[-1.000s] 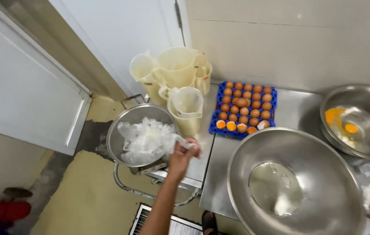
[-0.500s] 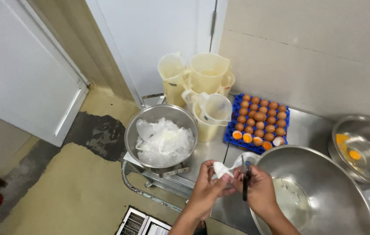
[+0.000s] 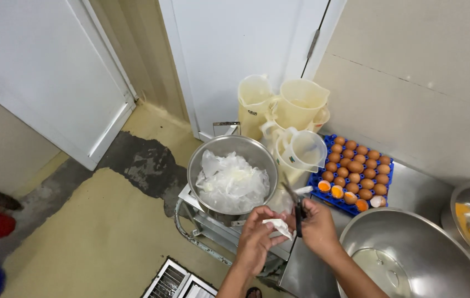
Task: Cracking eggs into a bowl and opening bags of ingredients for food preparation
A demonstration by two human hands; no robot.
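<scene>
Just a crumpled white plastic pouch

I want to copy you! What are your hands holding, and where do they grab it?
Left hand pinches a white plastic piece at its edge; right hand grips dark scissors at the handles.

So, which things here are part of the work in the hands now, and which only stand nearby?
In use: left hand, right hand, small white plastic packet, dark scissors.

Standing by: round steel pot of clear plastic wrappers, blue tray of brown eggs, cream plastic jugs.

Both hands, left and right, meet, fingers curled.
</scene>
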